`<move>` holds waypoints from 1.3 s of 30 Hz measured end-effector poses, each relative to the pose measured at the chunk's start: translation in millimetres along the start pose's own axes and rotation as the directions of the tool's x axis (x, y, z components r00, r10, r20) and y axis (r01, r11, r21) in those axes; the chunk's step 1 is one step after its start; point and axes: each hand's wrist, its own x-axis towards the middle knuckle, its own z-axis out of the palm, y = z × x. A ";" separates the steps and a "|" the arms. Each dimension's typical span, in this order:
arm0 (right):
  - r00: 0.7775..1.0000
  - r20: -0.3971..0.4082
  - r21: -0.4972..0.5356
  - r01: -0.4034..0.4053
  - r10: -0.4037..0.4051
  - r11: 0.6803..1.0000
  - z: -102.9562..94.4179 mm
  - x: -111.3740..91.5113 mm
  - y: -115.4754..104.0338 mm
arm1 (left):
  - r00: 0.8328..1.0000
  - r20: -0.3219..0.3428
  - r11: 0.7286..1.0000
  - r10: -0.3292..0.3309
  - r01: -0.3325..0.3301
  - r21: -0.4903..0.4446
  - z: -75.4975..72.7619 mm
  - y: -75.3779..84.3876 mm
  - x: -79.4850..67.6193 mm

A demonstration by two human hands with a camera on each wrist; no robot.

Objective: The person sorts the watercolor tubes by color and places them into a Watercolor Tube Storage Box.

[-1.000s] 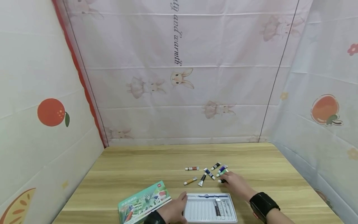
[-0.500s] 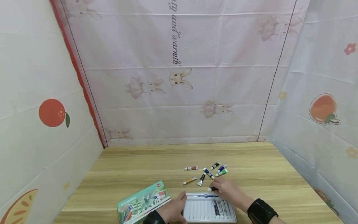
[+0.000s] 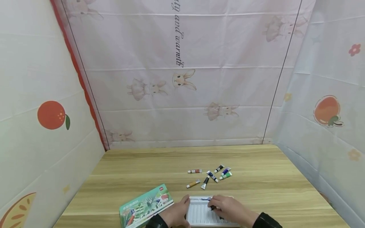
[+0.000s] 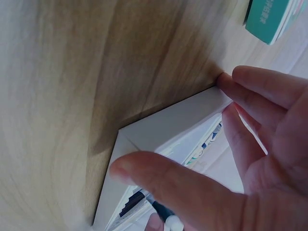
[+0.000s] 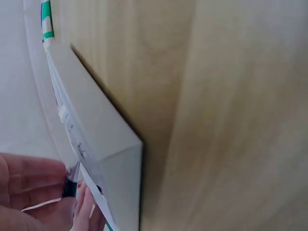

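A white ribbed plastic tray (image 3: 198, 212) lies near the front of the table. My left hand (image 3: 177, 213) holds its left side, the thumb (image 4: 144, 171) at one end and the fingers at the other in the left wrist view. Over the tray, my right hand (image 3: 232, 209) pinches a small dark paint tube (image 3: 213, 207) with a white cap. In the right wrist view this paint tube (image 5: 70, 188) shows between fingertips and thumb. A blue paintbrush (image 3: 204, 199) lies along the tray's far edge. My right hand hides most of the tubes lying in the tray's right part.
Beyond the tray, several loose paint tubes lie scattered, among them a rust one (image 3: 195, 171), an ochre one (image 3: 193, 183), a blue one (image 3: 212, 176) and a green one (image 3: 226, 176). A teal printed box (image 3: 146, 202) lies angled left of my left hand.
My right hand has carried the dark paint tube from beside the green one, left and toward me, over the tray. The left hand has stayed on the tray's side.
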 end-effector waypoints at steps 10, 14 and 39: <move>0.995 0.015 0.014 0.099 -0.100 0.995 5.0 -10.2 -3.3 | 1.000 0.027 0.999 -0.014 0.015 -0.040 -1.0 -0.1 1.3; 0.991 0.051 -0.029 0.121 -0.120 0.992 3.6 -14.8 -1.5 | 0.999 0.026 0.999 -0.018 0.019 -0.044 -0.2 -0.7 1.9; 0.997 0.078 0.039 -0.011 0.008 0.999 -9.7 2.1 10.1 | 1.000 0.016 1.000 0.013 -0.013 -0.026 -1.2 -1.2 -0.5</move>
